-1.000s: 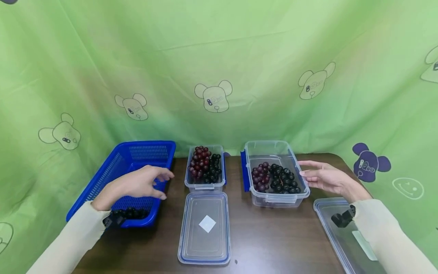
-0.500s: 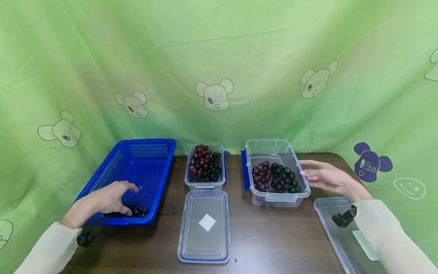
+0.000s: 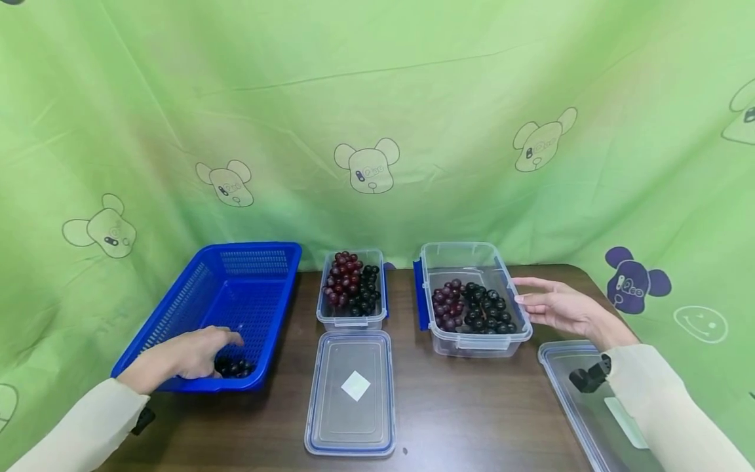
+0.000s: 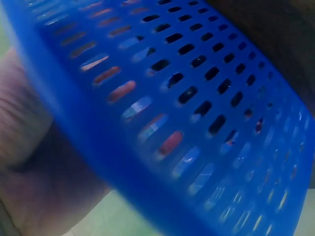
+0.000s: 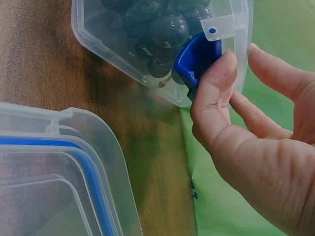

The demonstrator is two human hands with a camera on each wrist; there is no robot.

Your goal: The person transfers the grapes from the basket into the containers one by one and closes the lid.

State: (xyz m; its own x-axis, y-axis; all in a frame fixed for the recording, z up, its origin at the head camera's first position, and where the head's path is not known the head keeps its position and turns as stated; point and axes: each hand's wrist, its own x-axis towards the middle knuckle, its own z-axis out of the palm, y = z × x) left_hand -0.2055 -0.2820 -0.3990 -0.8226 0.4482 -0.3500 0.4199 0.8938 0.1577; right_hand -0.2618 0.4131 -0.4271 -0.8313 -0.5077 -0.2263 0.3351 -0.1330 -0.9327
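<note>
My left hand (image 3: 203, 354) reaches down into the near left end of a blue plastic basket (image 3: 221, 254), at a bunch of black grapes (image 3: 236, 368). Most of its fingertips are hidden. In the left wrist view the basket's slotted wall (image 4: 206, 113) covers them, so I cannot tell whether they grip the grapes. My right hand (image 3: 560, 305) is at the right side of a larger clear storage box (image 3: 472, 345). The right wrist view shows its thumb and fingers holding the blue latch (image 5: 199, 56). In this box lie red grapes (image 3: 448, 305) and black grapes (image 3: 489, 308).
Between basket and large box stands a smaller clear box (image 3: 354, 323), filled with red grapes (image 3: 344, 278) and black grapes (image 3: 367, 292). A clear lid (image 3: 350, 423) lies in front of it. Another lid (image 3: 569, 373) lies partly under the right forearm. A green curtain (image 3: 295, 98) hangs behind the table (image 3: 460, 406).
From above the basket's middle, my left hand has moved left and down to the black grapes at its near end. The right hand has stayed at the large box.
</note>
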